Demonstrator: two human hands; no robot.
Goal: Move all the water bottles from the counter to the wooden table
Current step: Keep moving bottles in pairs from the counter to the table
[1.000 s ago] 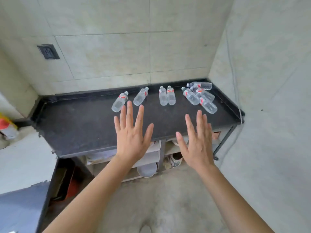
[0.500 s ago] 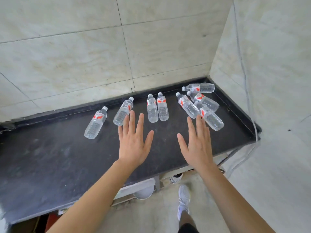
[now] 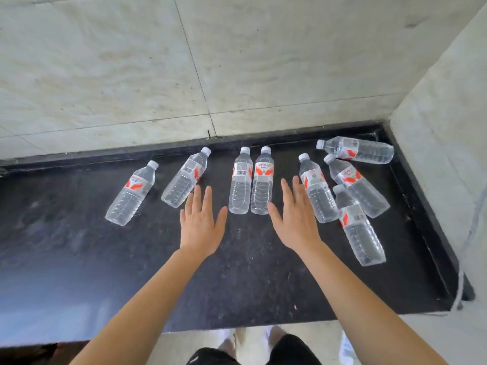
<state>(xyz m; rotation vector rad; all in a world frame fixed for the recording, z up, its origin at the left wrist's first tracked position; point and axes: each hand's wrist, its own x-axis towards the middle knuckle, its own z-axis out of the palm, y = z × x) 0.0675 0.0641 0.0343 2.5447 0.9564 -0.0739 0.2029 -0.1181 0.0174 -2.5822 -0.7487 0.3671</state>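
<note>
Several clear water bottles with red-and-white labels lie on their sides on the black counter (image 3: 79, 259). One bottle (image 3: 131, 193) lies at the left and another (image 3: 185, 177) beside it. A pair of bottles (image 3: 250, 180) lies side by side in the middle. A cluster of bottles (image 3: 350, 185) fills the right corner. My left hand (image 3: 201, 222) hovers with straight fingers just left of the middle pair. Flat and empty, my right hand (image 3: 296, 219) reaches between the pair and the cluster bottle (image 3: 317, 193).
A tiled wall (image 3: 158, 75) rises behind the counter and a side wall (image 3: 448, 127) closes it on the right. A thin cord (image 3: 461, 285) hangs by the counter's right end. The counter has a raised rim. My legs and shoes show below its front edge.
I have stepped closer to the counter and the view has tilted down. Both hands have reached forward over the counter, now almost at the bottles. No bottle has moved.
</note>
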